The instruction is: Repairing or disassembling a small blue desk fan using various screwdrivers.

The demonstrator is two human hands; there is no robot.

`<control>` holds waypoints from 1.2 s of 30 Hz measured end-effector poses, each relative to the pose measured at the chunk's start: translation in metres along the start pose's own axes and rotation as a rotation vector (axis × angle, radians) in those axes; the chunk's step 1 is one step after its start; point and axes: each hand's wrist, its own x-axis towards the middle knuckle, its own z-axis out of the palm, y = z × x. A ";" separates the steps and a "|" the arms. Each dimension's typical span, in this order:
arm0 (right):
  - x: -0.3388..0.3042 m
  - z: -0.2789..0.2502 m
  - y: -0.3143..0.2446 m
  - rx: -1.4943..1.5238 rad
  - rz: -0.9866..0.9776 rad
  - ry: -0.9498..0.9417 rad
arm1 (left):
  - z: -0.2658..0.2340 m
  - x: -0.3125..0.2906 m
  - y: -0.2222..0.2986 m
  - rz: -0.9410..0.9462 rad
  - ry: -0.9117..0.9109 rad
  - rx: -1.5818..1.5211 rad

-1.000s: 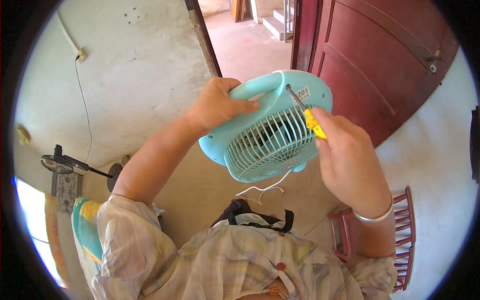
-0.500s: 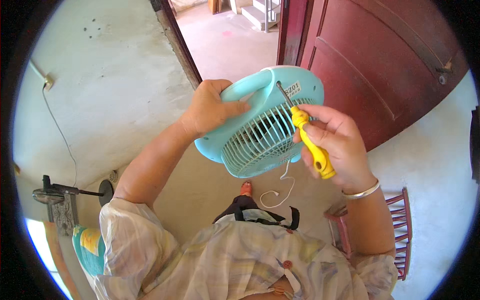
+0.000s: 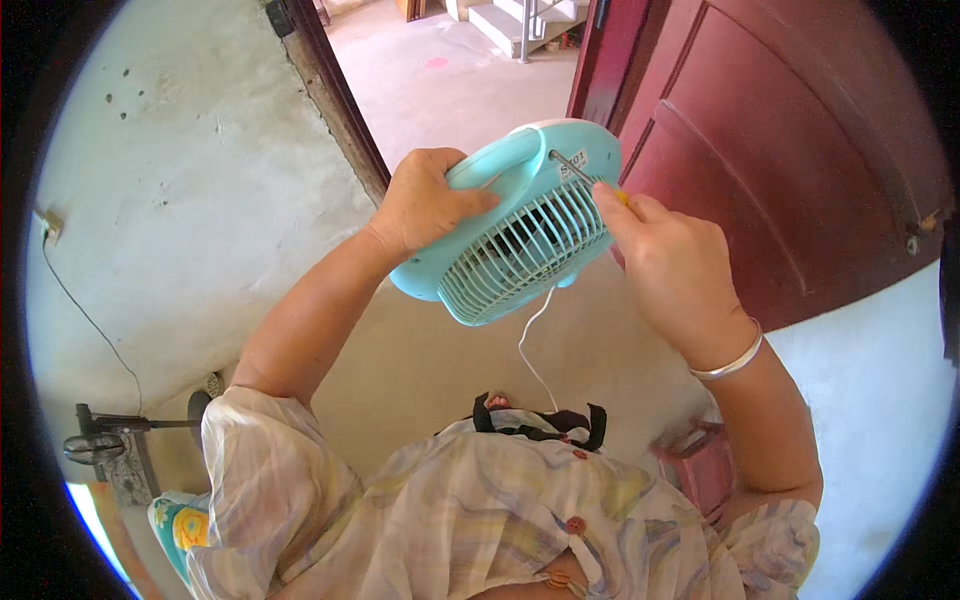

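A light-blue electric fan [image 3: 425, 272] is held up in front of me, its slatted grille facing me. My left hand [image 3: 425, 205] is closed round the handle at its upper left. My right hand [image 3: 680, 275] grips a screwdriver [image 3: 573, 169]; its metal shaft shows, and only a bit of the yellow handle peeks out by the fingers. The shaft's tip meets a small hole in the fan's rim, beside a white label [image 3: 574, 164]. A white cord [image 3: 531, 345] hangs from the fan's underside.
A dark red door [image 3: 770, 170] stands at the right of the doorway, with steps [image 3: 500, 28] beyond. On the left, a cable [image 3: 90, 310] runs down the wall above a dark stand-like object [image 3: 110, 435]. A reddish wooden chair [image 3: 700, 465] is by my right elbow.
My right hand has turned so its back faces me, covering most of the yellow handle. The fan has shifted slightly up and left and tilted. My left hand keeps its hold.
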 end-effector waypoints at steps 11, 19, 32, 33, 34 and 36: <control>0.036 0.076 0.030 0.942 0.211 -0.218 | 0.009 0.014 -0.046 -0.108 0.166 0.029; 0.086 0.106 0.023 2.040 0.544 -0.653 | -0.029 0.010 -0.067 -0.142 0.318 -0.068; 0.182 0.132 0.102 0.525 -0.381 0.106 | -0.023 0.099 -0.040 -0.261 0.505 -0.079; 0.188 0.138 0.101 0.376 -0.366 0.078 | -0.024 0.104 -0.048 -0.265 0.518 -0.077; 0.194 0.148 0.099 0.346 -0.378 0.113 | -0.026 0.108 -0.057 -0.285 0.539 -0.071; 0.197 0.162 0.101 0.357 -0.394 0.088 | -0.021 0.111 -0.064 -0.309 0.563 -0.085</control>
